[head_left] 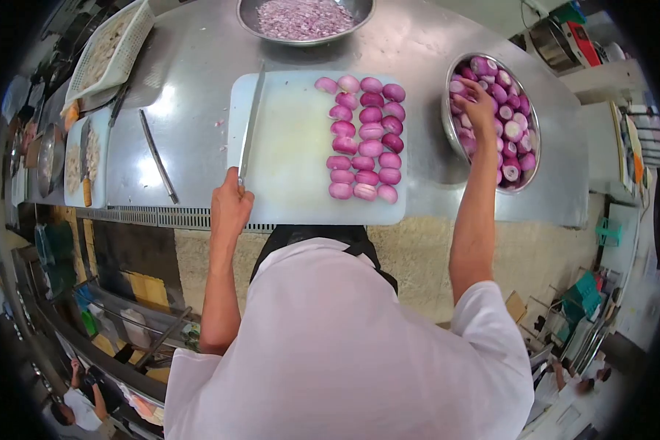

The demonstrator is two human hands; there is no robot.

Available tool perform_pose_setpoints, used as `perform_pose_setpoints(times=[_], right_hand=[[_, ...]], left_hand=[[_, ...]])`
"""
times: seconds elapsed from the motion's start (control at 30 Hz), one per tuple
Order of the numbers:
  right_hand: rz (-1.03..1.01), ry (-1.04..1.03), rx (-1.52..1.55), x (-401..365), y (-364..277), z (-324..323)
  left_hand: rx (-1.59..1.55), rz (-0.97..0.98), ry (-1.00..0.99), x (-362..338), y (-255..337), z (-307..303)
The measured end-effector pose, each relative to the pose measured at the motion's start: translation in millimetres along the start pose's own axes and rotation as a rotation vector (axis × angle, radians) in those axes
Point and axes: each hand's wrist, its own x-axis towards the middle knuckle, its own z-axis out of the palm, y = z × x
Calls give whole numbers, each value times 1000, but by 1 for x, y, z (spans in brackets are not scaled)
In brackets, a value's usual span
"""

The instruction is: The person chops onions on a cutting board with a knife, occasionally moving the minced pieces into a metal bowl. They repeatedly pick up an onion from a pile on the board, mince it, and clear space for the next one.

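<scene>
My left hand [232,204] is wrapped round the handle of a long kitchen knife [252,121]. The blade lies along the left side of a white cutting board [290,147] and points away from me. Rows of peeled, halved red onions [367,149] cover the board's right part, cut faces mostly hidden. To the right, my right hand [478,106] is inside a steel bowl [447,121] of peeled red onions [513,132]. Its fingers are bent around a red onion [457,87] near the bowl's left side; the fingertips are partly hidden.
A steel bowl [367,18] of chopped onion stands beyond the board. On the steel table's [425,44] left lie a metal rod [158,156], a white basket [128,55] and a second cutting board [99,172] with a knife on it. Other people are at the lower edges.
</scene>
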Motion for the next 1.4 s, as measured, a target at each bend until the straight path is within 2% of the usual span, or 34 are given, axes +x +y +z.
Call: perform_pose_setpoints(times=[0.07, 0.1, 0.17, 0.23, 0.3, 0.37, 0.47, 0.53, 0.6, 0.73, 0.8, 1.0, 1.13, 1.23, 1.3, 1.4], right_hand=[[-61, -1, 661, -30, -37, -11], [-56, -14, 667, -42, -57, -9], [-97, -66, 871, -66, -100, 7], [-154, -176, 750, -84, -122, 39], [-182, -395, 638, -108, -153, 83], [-313, -353, 521, -135, -162, 149], [-328, -381, 416, -166, -182, 209], [-446, -211, 76, -182, -185, 230], [-451, -158, 32, -187, -186, 232], [-485, -192, 117, -182, -181, 217], [-499, -238, 134, -179, -183, 217], [-638, -179, 25, -176, -190, 220], [-616, -185, 50, -174, -184, 223], [-604, -218, 90, -176, -184, 224], [-602, -256, 129, -178, -182, 223], [-637, -216, 188, -189, -175, 231]], left_hand=[[26, 66, 16, -4, 2, -2], [32, 54, 19, -7, 5, -4], [94, 0, -16, -8, 20, -7], [72, -8, -24, -7, 28, -9], [52, -42, -16, -9, 23, -8], [46, 50, 29, -6, 8, -1], [128, 81, 33, -4, 8, -2], [98, 108, 61, -7, 9, -6], [-128, 7, -6, -13, 17, -14], [-80, -30, -98, -43, 36, -28], [-12, 111, -128, -52, 38, -28], [35, 92, -195, -72, 52, -24], [115, 123, -166, -53, 46, 7], [31, 237, -101, -20, 35, 23], [-74, 74, -188, -7, 41, 22], [-279, 26, -191, -5, 20, 27]])
